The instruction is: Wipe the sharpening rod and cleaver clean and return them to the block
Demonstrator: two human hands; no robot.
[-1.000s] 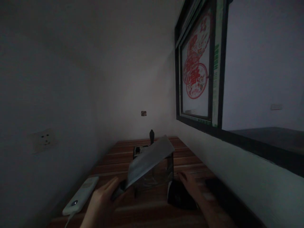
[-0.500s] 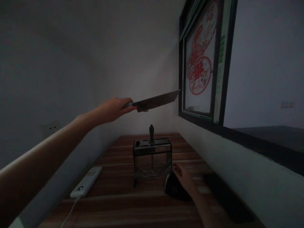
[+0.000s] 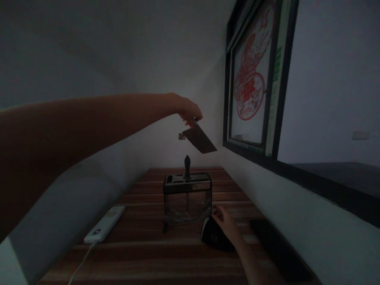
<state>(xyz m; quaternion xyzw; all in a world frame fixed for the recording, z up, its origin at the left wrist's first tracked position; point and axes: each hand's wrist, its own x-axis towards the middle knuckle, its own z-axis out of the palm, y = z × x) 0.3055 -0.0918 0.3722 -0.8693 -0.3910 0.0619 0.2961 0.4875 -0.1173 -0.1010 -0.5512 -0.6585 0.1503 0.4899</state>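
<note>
My left hand point(image 3: 186, 111) is stretched out high over the table, closed round the handle of a cleaver point(image 3: 200, 139) whose broad blade hangs tilted down to the right. Below it stands a knife holder point(image 3: 187, 196) with a metal slotted top and clear walls; one dark knife handle point(image 3: 187, 166) sticks up from a slot. My right hand point(image 3: 226, 223) rests low on a black rounded object point(image 3: 213, 236) beside the holder's right corner, fingers curled over it.
A white power bank point(image 3: 103, 224) with a lit dot and a white cable lies on the wooden table point(image 3: 148, 253) at the left. A dark flat object point(image 3: 279, 249) lies along the right wall. A dark-framed window point(image 3: 255, 87) with a red paper-cut hangs right.
My left arm reached further forward and turned the cleaver from level and pointing right to blade hanging down over the holder. My right hand stayed on the black object.
</note>
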